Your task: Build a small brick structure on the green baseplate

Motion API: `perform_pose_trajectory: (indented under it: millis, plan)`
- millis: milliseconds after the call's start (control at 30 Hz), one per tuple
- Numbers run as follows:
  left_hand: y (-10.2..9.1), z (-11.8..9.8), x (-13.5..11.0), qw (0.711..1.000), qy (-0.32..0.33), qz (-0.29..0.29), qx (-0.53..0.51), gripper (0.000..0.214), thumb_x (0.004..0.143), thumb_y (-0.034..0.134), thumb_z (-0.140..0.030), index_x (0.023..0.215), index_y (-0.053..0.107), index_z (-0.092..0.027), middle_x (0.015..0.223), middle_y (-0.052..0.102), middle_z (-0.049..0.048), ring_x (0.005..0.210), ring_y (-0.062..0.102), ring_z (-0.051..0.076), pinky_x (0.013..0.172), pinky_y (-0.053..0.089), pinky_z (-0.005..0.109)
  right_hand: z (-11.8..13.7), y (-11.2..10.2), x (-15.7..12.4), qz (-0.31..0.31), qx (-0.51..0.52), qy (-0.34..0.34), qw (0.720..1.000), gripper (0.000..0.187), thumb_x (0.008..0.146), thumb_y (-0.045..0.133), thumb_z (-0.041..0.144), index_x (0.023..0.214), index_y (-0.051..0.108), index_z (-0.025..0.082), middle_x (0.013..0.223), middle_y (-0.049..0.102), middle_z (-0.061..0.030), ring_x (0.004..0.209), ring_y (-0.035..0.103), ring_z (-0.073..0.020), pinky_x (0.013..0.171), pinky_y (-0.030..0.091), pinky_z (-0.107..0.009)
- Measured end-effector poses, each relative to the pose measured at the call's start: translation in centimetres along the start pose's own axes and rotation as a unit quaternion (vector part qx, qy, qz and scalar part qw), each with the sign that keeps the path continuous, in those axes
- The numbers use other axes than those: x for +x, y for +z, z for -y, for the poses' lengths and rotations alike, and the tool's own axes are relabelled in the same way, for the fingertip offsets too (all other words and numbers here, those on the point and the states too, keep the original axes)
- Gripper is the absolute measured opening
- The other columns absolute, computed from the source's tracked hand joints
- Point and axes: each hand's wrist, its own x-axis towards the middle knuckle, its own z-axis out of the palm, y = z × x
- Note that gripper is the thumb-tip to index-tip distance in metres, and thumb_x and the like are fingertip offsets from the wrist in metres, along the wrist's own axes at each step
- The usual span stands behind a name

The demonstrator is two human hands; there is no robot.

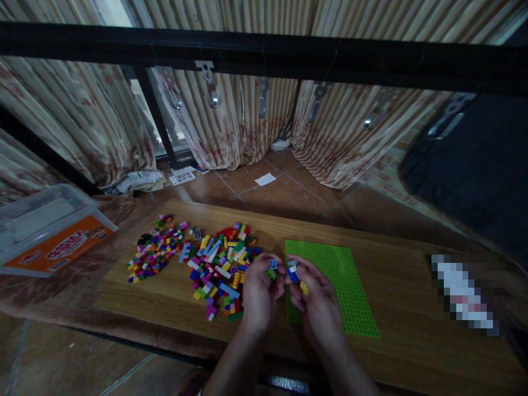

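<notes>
My left hand [264,291] is closed around a few toy building bricks; a blue brick [273,264] and a green brick [270,274] show between its fingers. Close beside it, my right hand [319,300] grips several small bricks, with a blue-and-white brick [293,273] at the fingertips and a yellow brick [304,287] lower down. Both hands are held above the left edge of a green studded baseplate [346,291]. Left of my hands lies a loose heap of mixed bricks [220,267], and further left is a pile of smaller bricks [157,253].
The wooden board [136,297] carries the bricks and baseplate. A clear plastic box [53,231] with an orange label stands at the far left. A blurred-out item [464,294] lies at the right. A black metal bar [264,58] with hanging hooks crosses in front of striped curtains [231,115].
</notes>
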Motion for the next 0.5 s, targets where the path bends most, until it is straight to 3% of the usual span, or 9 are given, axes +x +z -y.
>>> perform_pose_trajectory:
  millis: [133, 333, 500]
  plan:
    - [0.1, -0.3, -0.2, 1.000, -0.007, 0.009, -0.005, 0.023, 0.071, 0.057, -0.038, 0.079, 0.056, -0.016, 0.065, 0.055, -0.0016, 0.047, 0.043, 0.006, 0.040, 0.021, 0.015, 0.4, -0.3, 0.3, -0.029, -0.018, -0.018, 0.999, 0.036, 0.072, 0.072, 0.044, 0.099, 0.069, 0.020, 0.068, 0.060, 0.0019, 0.045, 0.035, -0.0040, 0.040, 0.023, -0.016]
    - [0.2, 0.2, 0.0, 0.989, 0.020, -0.019, 0.148, 0.033, 0.066, 0.074, -0.044, 0.078, 0.062, -0.015, 0.060, 0.055, -0.0034, 0.045, 0.043, 0.005, 0.039, 0.025, 0.016, 0.5, -0.5, 0.6, -0.042, -0.094, -0.066, 0.992, 0.035, 0.074, 0.069, 0.048, 0.096, 0.066, 0.021, 0.067, 0.058, 0.0035, 0.046, 0.038, -0.0053, 0.041, 0.028, -0.017]
    - [0.0, 1.0, 0.1, 0.973, 0.063, -0.015, 0.220, 0.032, 0.070, 0.072, -0.046, 0.075, 0.062, -0.016, 0.053, 0.051, -0.0052, 0.043, 0.040, 0.005, 0.041, 0.028, 0.018, 0.0, -0.7, 0.6, -0.035, -0.153, -0.100, 0.982, 0.032, 0.077, 0.066, 0.048, 0.098, 0.064, 0.024, 0.084, 0.063, 0.0011, 0.063, 0.052, -0.0100, 0.052, 0.041, -0.020]
